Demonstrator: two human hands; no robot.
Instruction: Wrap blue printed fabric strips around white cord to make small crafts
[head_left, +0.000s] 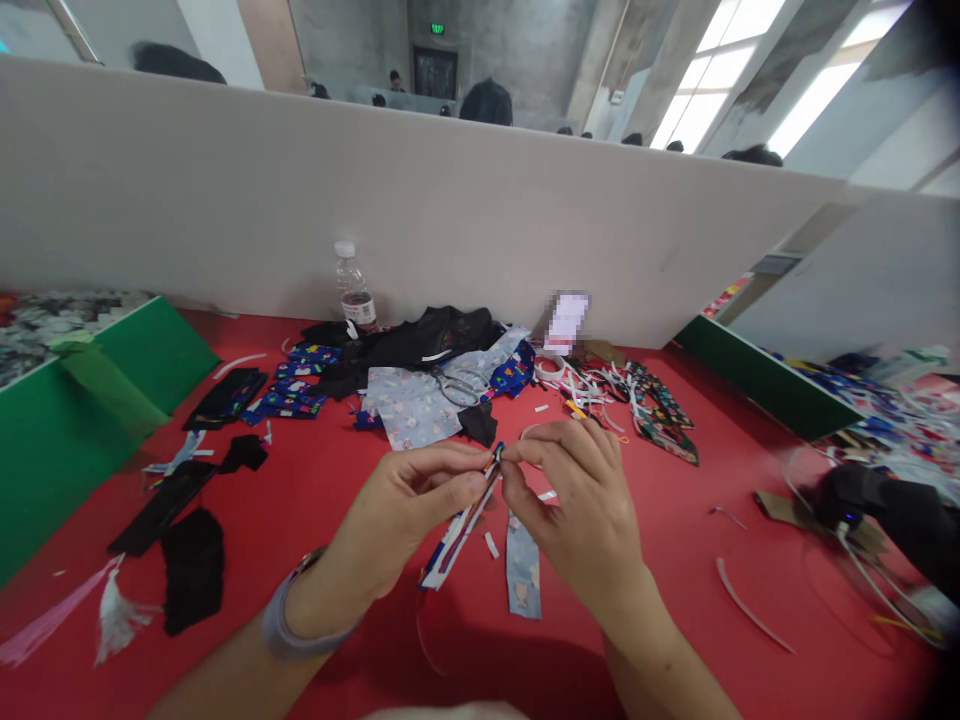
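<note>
My left hand [409, 510] and my right hand [577, 505] meet over the red table [675, 600]. Both pinch the top end of a narrow folded strip of patterned fabric [459, 535], blue with coloured marks and a white edge, which hangs down and to the left between them. A short light blue fabric strip [523, 572] lies flat on the table under my right hand. Small white scraps lie beside it. A grey band [281, 625] sits on my left wrist.
Beyond my hands lie light blue printed cloth [416, 405], scissors [461, 385], black cloth [420, 340], blue patterned pieces [296, 390], a tape roll [549, 367] and a water bottle [354, 290]. Black strips [187, 560] lie left. A white partition [450, 200] backs the table; green dividers [75, 430] flank it.
</note>
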